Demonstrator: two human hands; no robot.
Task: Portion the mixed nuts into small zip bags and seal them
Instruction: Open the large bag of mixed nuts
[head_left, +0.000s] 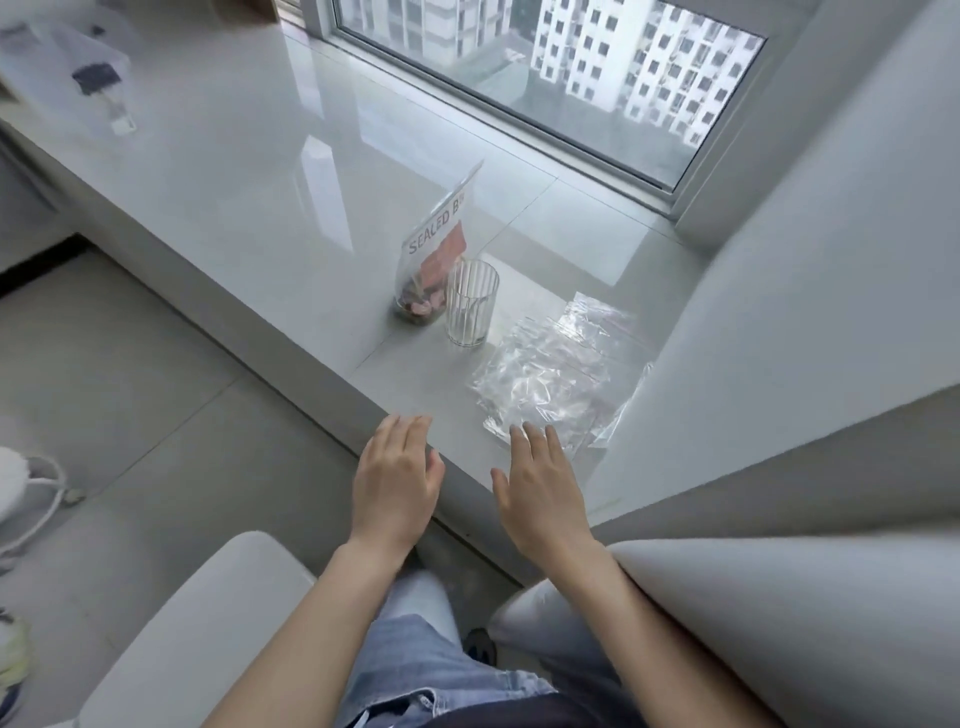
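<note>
Both hands flat, fingers straight, holding nothing — left hand (396, 486) over near edge of surface (270, 171), right hand (540, 488) at pile of small zip bags (550, 379). Farther left: ribbed glass (471, 304), nut bag (434, 265) (printed "SEALED") upright just beside it.

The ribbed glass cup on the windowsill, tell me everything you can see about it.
The glass cup is clear with vertical ribs down its wall, and looks like glass. It stands upright on the pale windowsill, open at the top and apparently empty. The standing bag of nuts is right beside it on the left and partly behind it; whether they touch is unclear. The pile of small zip bags lies to its right. Neither hand touches it.
</note>
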